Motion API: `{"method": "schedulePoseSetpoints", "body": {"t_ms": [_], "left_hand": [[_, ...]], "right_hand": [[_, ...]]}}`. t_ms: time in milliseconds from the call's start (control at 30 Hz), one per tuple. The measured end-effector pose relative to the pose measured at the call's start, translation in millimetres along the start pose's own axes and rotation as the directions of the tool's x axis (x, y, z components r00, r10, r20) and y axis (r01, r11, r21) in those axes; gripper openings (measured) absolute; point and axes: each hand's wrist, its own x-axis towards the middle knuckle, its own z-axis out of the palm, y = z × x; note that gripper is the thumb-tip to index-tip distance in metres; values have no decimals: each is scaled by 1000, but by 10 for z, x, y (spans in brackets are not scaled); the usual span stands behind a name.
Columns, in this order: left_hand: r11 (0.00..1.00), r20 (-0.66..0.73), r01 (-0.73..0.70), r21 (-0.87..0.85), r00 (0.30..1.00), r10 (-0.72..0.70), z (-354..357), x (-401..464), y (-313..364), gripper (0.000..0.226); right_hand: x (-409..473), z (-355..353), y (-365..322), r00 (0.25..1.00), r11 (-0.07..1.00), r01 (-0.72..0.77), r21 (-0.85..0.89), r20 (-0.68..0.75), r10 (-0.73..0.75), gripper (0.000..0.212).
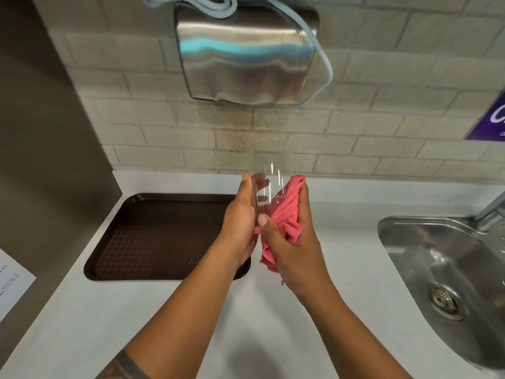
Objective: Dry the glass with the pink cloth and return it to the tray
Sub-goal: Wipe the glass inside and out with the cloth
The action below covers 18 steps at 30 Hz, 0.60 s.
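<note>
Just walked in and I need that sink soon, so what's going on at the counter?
A person is drying a clear glass over the white counter. The left hand grips the glass, while the right hand presses a bunched pink cloth against its side. The brown tray sits to the left, with nothing visible on it, so the glass has not been returned yet. The sink on the right is not in use.

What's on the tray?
Nothing rests on the visible part of the tray; a few pale specks near its front. The left hand and forearm cover its right edge, so that strip can't be checked. The glass is held above the counter.
</note>
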Motion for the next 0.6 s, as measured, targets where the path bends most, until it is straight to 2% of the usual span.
{"method": "schedulePoseSetpoints", "body": {"t_ms": [67, 133, 200, 300, 400, 500, 533, 600], "left_hand": [[995, -29, -29, 92, 999, 32, 24, -4, -10, 51], [970, -62, -109, 216, 990, 125, 18, 14, -21, 39], [948, -77, -168, 271, 978, 195, -16, 27, -9, 32], [975, -5, -107, 197, 994, 110, 14, -80, 85, 40], [988, 41, -21, 153, 999, 15, 114, -203, 143, 51], [996, 38, 1, 94, 999, -5, 137, -200, 159, 38], [998, 28, 7, 63, 1000, -9, 133, -190, 166, 33], [998, 6, 2, 58, 1000, -3, 120, -176, 173, 38]], "right_hand": [[17, 13, 29, 999, 999, 18, -41, -43, -20, 99], [11, 22, 40, 995, 996, 37, -80, -87, -44, 99], [5, 22, 43, 987, 984, 85, -157, -121, -104, 99], [6, 4, 55, 973, 954, 155, -258, -129, -193, 98], [-30, 24, 32, 966, 951, 199, -238, -116, -231, 85], [-117, 36, 13, 955, 947, 230, -224, -134, -264, 64], [-161, 39, 19, 959, 947, 225, -231, -118, -257, 62], [-262, 60, 32, 960, 924, 237, -301, -71, -269, 61]]}}
